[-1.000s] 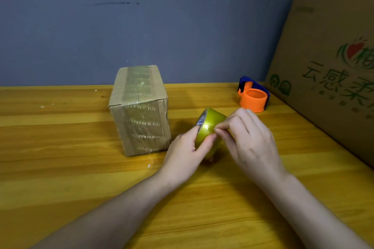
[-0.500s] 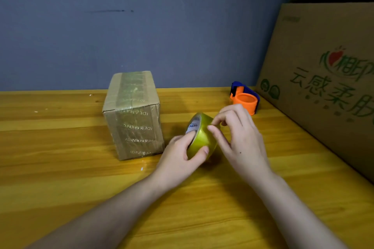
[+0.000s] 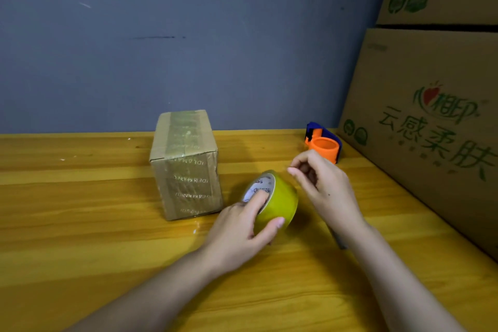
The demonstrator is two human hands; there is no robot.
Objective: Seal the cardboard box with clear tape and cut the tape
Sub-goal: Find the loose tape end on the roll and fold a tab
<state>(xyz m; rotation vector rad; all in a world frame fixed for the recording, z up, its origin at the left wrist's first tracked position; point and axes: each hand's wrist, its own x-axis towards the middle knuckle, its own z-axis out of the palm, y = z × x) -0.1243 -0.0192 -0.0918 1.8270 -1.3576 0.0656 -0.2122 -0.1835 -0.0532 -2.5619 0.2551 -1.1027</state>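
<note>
A small cardboard box point(image 3: 186, 164) stands upright on the wooden table point(image 3: 80, 224), with old tape bands across its top and front. Just right of it, my left hand point(image 3: 242, 232) grips a yellowish roll of clear tape point(image 3: 281, 203), index finger on the roll's core and thumb on its outer face. My right hand point(image 3: 326, 188) hovers a little above and right of the roll. Its thumb and fingertips are pinched together, apparently on the tape's free end; the clear strip itself is barely visible.
An orange and blue tape cutter point(image 3: 323, 144) lies at the back right, behind my right hand. Large printed cartons point(image 3: 431, 129) are stacked along the table's right side. A grey wall closes the back.
My right hand has lifted off the roll and drawn up and to the right, fingers still pinched. My left hand has turned the roll so its core faces me more.
</note>
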